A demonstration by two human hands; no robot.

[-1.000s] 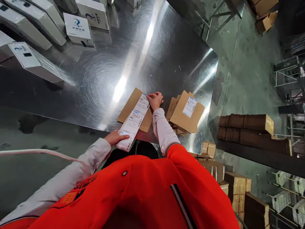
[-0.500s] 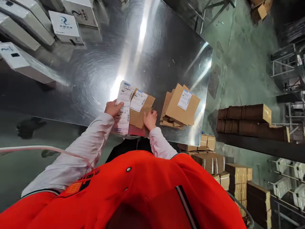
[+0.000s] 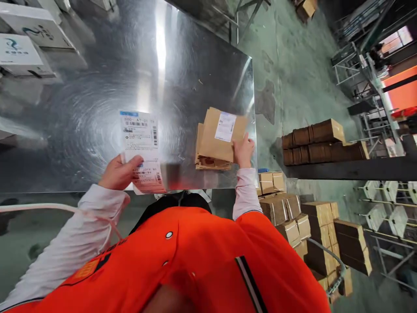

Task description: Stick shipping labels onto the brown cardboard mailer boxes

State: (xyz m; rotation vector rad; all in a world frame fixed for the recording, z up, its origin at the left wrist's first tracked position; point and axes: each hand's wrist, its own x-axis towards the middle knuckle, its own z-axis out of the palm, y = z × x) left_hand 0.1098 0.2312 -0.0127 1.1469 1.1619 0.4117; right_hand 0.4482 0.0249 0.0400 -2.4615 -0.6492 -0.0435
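My left hand (image 3: 120, 172) pinches a strip of printed shipping labels (image 3: 140, 139) between thumb and fingers, over the near part of the metal table. To the right lies a small stack of flat brown cardboard boxes (image 3: 208, 150). The top flat cardboard box (image 3: 213, 130) bears a white shipping label (image 3: 225, 127). My right hand (image 3: 243, 151) is at this box's right edge, thumb against it and fingers curled; the fingertips' exact hold is partly hidden.
White printed boxes (image 3: 19, 52) stand at the table's (image 3: 182, 87) far left. Beyond its right edge is the floor, with bundled cardboard (image 3: 309, 141) on a dark beam. Stacked cartons (image 3: 280, 208) are near my right side. A pale cable (image 3: 58, 206) crosses my left arm.
The labelled cardboard beside my left hand is gone from that spot. My right hand has moved right to the stack. The label strip stays in my left hand; my view has shifted right.
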